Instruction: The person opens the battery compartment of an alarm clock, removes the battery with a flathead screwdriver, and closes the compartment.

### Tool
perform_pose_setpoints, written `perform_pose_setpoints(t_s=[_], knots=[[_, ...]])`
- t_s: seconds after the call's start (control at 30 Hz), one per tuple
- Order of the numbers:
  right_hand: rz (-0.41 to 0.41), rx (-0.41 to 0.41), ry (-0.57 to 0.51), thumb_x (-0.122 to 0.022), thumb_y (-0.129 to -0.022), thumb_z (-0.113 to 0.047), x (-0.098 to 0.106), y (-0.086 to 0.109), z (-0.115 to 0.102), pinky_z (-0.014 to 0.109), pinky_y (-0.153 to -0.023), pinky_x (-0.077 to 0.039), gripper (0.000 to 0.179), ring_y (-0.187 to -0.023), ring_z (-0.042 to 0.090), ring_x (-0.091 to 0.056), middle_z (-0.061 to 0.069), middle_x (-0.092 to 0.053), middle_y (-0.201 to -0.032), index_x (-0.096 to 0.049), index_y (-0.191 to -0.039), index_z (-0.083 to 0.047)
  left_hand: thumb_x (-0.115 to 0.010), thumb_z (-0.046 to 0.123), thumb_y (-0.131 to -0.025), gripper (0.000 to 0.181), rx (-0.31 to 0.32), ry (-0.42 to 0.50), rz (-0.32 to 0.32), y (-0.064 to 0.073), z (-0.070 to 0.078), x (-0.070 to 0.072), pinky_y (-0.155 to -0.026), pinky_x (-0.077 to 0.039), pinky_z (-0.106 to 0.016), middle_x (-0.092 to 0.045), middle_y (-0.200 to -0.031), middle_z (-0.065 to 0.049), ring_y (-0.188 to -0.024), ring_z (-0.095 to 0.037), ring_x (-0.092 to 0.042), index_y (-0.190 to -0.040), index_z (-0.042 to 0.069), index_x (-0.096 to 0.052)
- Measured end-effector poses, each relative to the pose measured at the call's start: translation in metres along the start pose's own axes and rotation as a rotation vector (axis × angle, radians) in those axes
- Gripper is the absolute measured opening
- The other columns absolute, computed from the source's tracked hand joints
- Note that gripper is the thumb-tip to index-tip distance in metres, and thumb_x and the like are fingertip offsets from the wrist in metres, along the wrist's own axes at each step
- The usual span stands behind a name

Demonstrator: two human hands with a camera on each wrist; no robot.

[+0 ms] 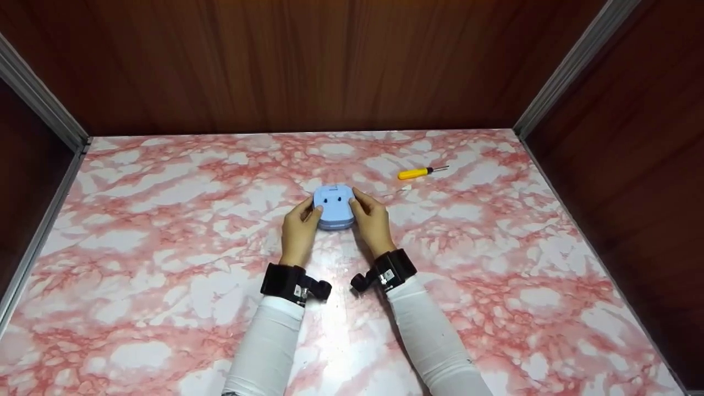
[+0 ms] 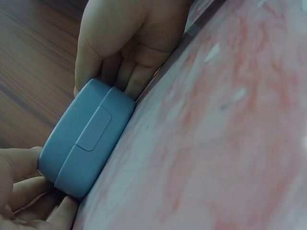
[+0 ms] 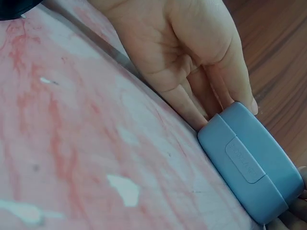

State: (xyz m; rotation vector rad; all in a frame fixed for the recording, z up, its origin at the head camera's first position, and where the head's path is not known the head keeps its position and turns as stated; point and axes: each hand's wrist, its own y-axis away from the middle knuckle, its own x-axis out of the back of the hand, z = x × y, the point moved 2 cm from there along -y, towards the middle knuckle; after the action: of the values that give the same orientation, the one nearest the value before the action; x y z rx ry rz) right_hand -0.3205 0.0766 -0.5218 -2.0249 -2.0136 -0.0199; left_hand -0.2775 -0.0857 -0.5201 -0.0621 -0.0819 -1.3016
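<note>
A small light-blue rounded case (image 1: 336, 215) rests on the marbled table between both hands, with two dark spots on its top. In the left wrist view a seam runs round the case (image 2: 86, 139), and a raised latch tab (image 2: 94, 128) crosses it at the front; the lid is closed. My left hand (image 1: 298, 231) grips the left side, thumb at the top edge and fingers down along the side. The opposite side is held by my right hand (image 1: 374, 223), its thumb likewise at the lid's edge. Faint embossed letters mark the tab (image 3: 245, 160) in the right wrist view.
Beyond the right hand lies a tool with a yellow handle (image 1: 412, 174) and a thin metal end. Dark wooden panels (image 1: 308, 66) rise at the back and both sides of the pink-and-white table (image 1: 165, 247). Black camera bands (image 1: 283, 281) circle both wrists.
</note>
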Motion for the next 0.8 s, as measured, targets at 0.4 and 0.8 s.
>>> perform_pose_setpoints(t_s=[0.4,0.8], knots=[[-0.013,0.026,0.063,-0.059,-0.095,-0.010,0.001,-0.007,-0.003,0.029,-0.098,-0.047,0.034,-0.112,0.022,-0.059,0.015,-0.063,-0.123,-0.060,-0.127,0.001,-0.060,0.018,-0.097,0.048,-0.030,0.087,-0.012,-0.005,-0.005,-0.002,-0.106,-0.039,-0.024,-0.045,-0.145,-0.012,-0.130,-0.021,-0.047,-0.142,0.005,-0.047],[-0.120,0.189,0.183,-0.071,-0.089,-0.022,-0.006,-0.020,-0.008,0.026,-0.103,-0.042,0.048,-0.123,0.025,-0.053,0.015,-0.057,-0.132,-0.059,-0.130,-0.001,-0.063,0.020,-0.095,0.048,-0.052,0.078,0.003,-0.003,-0.006,0.000,-0.104,-0.041,-0.024,-0.051,-0.140,-0.012,-0.126,-0.020,-0.051,-0.139,0.005,-0.051]])
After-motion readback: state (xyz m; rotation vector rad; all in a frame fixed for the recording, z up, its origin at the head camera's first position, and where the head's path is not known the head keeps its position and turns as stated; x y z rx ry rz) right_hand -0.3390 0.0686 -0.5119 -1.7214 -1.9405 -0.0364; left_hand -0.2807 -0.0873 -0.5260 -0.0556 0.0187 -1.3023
